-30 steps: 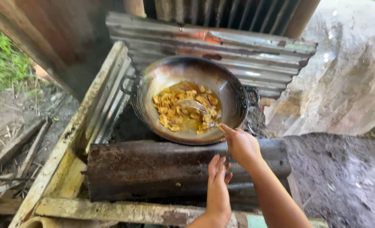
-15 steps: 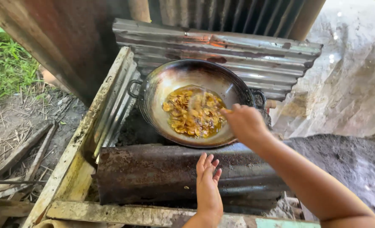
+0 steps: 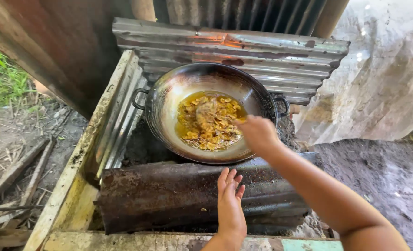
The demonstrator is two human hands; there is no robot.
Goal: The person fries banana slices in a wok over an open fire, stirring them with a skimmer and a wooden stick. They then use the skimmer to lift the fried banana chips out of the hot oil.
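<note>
Compared with half a second ago, the right hand (image 3: pixel 258 134) sits at much the same spot over the near right rim of the wok (image 3: pixel 169 100), while the blurred spoon (image 3: pixel 206 115) now lies across the middle of the food rather than toward its right side; the left hand (image 3: pixel 229 204) has risen slightly, its fingers more spread against the rusty metal sheet (image 3: pixel 160 190). The right hand is clenched around the spoon's handle, though the grip itself is hidden behind the knuckles. The left hand is released, palm flat and holding nothing, resting on or just above the curved rusty sheet; I cannot tell whether it touches. The wok stands in the middle of the scene, far of both hands, with yellow fried slices (image 3: pixel 215 132) lying in oil at its bottom, just left of the right hand. The rusty sheet lies between the left hand and the wok, screening the hearth beneath. Behind the wok leans a corrugated metal panel (image 3: pixel 262 51). A pale wooden frame (image 3: pixel 76 172) runs along the left and near sides. Far right hangs a whitish tarp (image 3: pixel 383 88); grass (image 3: pixel 2 79) grows at far left, with sticks (image 3: pixel 16 172) on the ground.
</note>
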